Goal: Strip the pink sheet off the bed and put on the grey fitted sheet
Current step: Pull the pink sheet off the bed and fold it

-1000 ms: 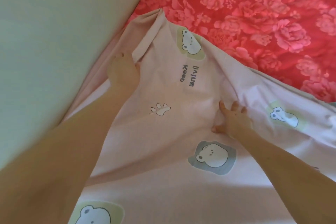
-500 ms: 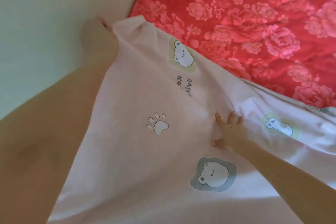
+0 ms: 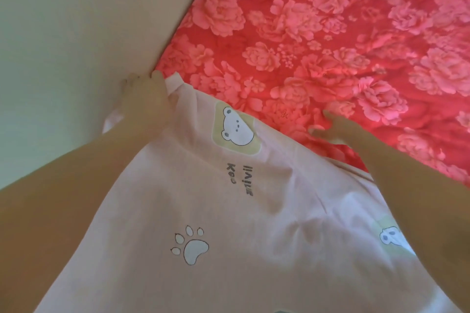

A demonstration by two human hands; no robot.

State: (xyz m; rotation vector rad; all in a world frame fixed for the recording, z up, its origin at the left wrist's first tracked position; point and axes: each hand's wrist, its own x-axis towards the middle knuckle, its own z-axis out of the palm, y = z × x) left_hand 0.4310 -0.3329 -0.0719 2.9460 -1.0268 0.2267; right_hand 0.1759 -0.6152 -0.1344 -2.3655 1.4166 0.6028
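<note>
Left hand (image 3: pixel 146 101): grips the pink sheet's (image 3: pixel 229 211) bunched far-left corner beside the wall (image 3: pixel 76 33).
Right hand (image 3: pixel 338 128): fingers spread, over the red floral cover (image 3: pixel 330 33).
Pink sheet: draped across the near side.

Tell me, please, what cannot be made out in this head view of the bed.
Head view, the left hand: its own back and motion blur hide whether the fingers pinch the pink sheet.
Head view, the pink sheet: the bottom edge cuts off its lower part.
Head view, the red floral cover: the pink sheet hides its near part.
The grey fitted sheet: nowhere in frame.
</note>
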